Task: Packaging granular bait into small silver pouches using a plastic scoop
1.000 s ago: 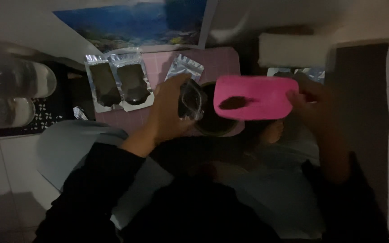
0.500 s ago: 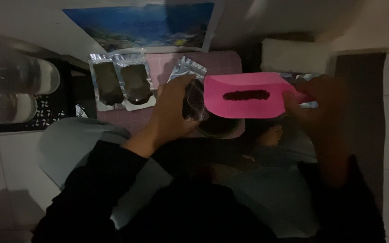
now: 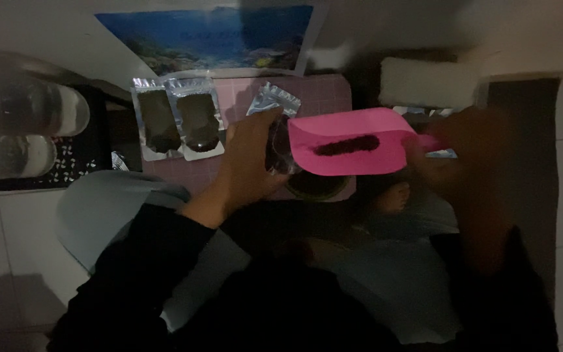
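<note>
Filling is the step in hand, as I judge it: my left hand is closed around a small clear pouch with a silver edge, holding it at the lip of the bright pink plastic scoop. My right hand grips the scoop's handle, level, with a line of dark granules lying in its trough above a dark round bowl. Two filled clear pouches lie on the pink mat. Next calls for a slow tilt toward the pouch mouth.
</note>
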